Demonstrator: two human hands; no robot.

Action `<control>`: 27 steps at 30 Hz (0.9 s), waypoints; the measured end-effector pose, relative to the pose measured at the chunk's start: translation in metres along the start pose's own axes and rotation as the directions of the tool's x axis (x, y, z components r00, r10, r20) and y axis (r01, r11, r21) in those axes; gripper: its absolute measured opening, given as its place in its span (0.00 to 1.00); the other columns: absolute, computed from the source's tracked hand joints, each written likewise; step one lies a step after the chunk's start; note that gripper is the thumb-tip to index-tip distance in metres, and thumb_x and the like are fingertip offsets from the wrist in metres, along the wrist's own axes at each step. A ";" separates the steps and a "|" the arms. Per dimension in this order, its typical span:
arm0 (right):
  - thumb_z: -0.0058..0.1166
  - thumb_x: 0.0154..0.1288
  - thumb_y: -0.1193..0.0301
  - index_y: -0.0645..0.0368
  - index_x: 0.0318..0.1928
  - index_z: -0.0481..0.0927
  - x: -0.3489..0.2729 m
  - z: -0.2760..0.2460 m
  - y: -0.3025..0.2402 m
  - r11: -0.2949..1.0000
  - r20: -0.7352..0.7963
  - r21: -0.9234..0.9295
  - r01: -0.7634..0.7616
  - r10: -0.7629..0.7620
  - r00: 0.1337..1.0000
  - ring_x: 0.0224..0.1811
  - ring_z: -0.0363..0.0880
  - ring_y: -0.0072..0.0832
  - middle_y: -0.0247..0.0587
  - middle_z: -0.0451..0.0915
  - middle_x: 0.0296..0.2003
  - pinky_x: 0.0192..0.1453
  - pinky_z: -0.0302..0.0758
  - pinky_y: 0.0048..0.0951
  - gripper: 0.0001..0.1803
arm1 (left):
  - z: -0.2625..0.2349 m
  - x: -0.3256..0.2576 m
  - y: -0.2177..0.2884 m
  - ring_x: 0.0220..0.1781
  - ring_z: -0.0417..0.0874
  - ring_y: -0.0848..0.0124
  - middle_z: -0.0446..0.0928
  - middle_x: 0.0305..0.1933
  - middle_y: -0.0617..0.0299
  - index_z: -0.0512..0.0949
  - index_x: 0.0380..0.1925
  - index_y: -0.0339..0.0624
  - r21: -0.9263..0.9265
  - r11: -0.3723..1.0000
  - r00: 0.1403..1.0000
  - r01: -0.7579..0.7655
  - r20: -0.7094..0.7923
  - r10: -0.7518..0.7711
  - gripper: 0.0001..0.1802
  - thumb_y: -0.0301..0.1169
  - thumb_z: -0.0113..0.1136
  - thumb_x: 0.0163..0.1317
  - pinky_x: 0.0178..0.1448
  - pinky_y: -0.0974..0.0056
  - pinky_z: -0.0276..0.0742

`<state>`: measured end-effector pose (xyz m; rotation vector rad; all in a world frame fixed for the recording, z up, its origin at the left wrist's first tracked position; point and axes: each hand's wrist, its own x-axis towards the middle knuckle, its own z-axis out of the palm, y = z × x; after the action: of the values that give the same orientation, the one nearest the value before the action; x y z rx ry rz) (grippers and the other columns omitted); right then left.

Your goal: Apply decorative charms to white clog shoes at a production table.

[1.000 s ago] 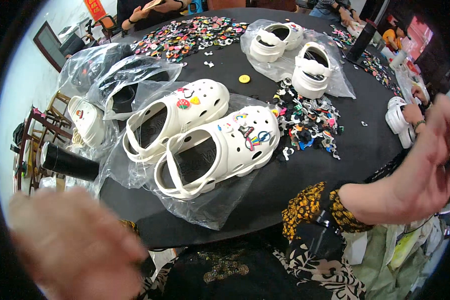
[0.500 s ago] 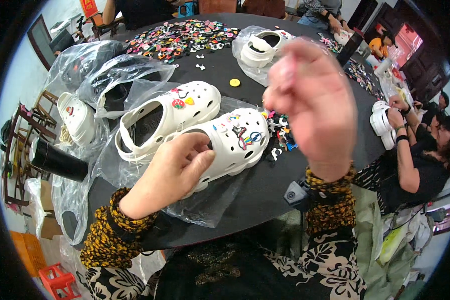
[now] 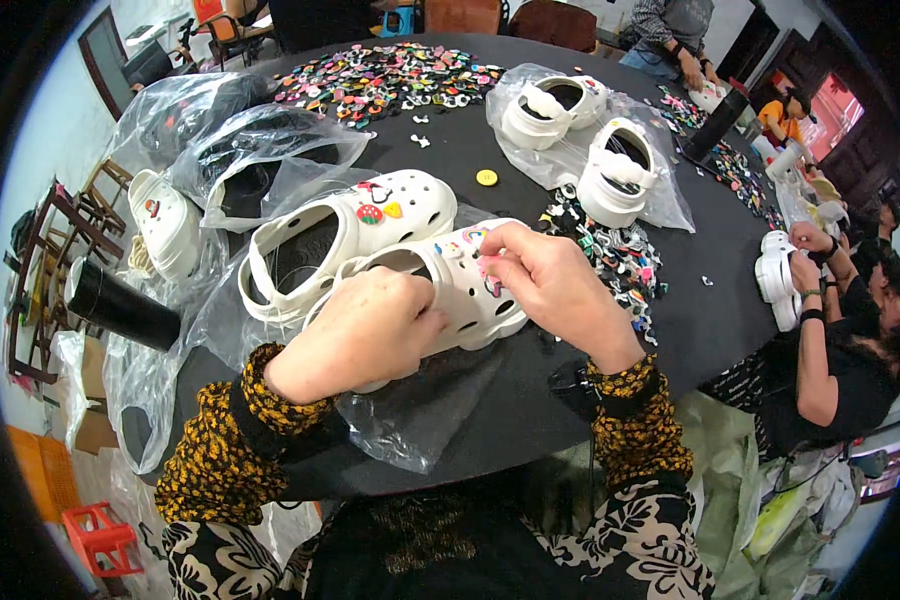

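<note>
Remote station, head view; all positions logged against the near white clog [image 3: 485, 315].

The clog lies on its side of a clear plastic bag [image 3: 410, 435], which spreads under it on the dark table [image 3: 540, 400]; its toe points away and to the right. I see the left hand [image 3: 360, 330] over the clog's opening, fingers curled, thumb along the near side. Its fingertips are hidden, so I cannot tell whether it clamps the clog's wall or only rests there. The right hand [image 3: 560, 285] reaches over the clog's toe, thumb and forefinger drawn close together at the small charms [image 3: 470, 237] fixed there. I cannot tell whether the two tips meet or have a piece between them.

Just left of and beyond the clog, a second white clog [image 3: 420, 200] bears a strawberry charm [image 3: 369, 214] and a yellow charm [image 3: 393, 211]. To the clog's right, partly behind the right hand, I log a charm heap [image 3: 625, 270]. Beyond its toe lies a yellow disc [image 3: 487, 178]; farther off, a larger charm pile [image 3: 385, 80]. Well left of the clog: a black cylinder [image 3: 125, 303], tilted. Well right of it, a co-worker holds a pair of white shoes [image 3: 778, 280].
</note>
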<state>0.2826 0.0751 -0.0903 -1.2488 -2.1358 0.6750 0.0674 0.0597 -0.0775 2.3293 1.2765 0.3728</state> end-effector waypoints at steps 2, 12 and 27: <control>0.51 0.65 0.70 0.62 0.42 0.77 0.001 0.003 0.011 1.000 -0.054 0.000 -0.001 0.001 0.999 0.34 0.80 0.47 0.51 0.80 0.30 0.40 0.75 0.39 0.10 | -0.001 0.005 0.000 0.29 0.81 0.46 0.77 0.23 0.41 0.79 0.22 0.31 -0.006 1.000 1.000 0.005 0.003 -0.005 0.15 0.34 0.58 0.55 0.37 0.49 0.76; 0.54 0.61 0.78 0.65 0.45 0.80 -0.009 -0.004 0.039 0.975 -0.068 -0.043 0.217 -0.219 0.973 0.37 0.79 0.36 0.46 0.78 0.37 0.43 0.75 0.32 0.11 | 0.009 0.008 -0.004 0.24 0.78 0.48 0.75 0.21 0.45 0.77 0.20 0.32 -0.003 0.996 0.992 -0.094 -0.086 0.094 0.14 0.33 0.63 0.54 0.30 0.52 0.72; 0.57 0.59 0.79 0.63 0.36 0.79 -0.008 0.010 0.017 0.964 -0.239 0.247 0.095 -0.034 0.971 0.32 0.78 0.29 0.40 0.79 0.32 0.37 0.73 0.28 0.05 | 0.012 0.007 -0.007 0.22 0.76 0.50 0.73 0.20 0.47 0.73 0.19 0.34 -0.032 0.985 0.976 -0.169 -0.146 0.163 0.13 0.31 0.64 0.53 0.27 0.54 0.70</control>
<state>0.2896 0.0746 -0.1105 -1.0567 -1.8240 0.7144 0.0713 0.0654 -0.0916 2.4155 1.1269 0.6266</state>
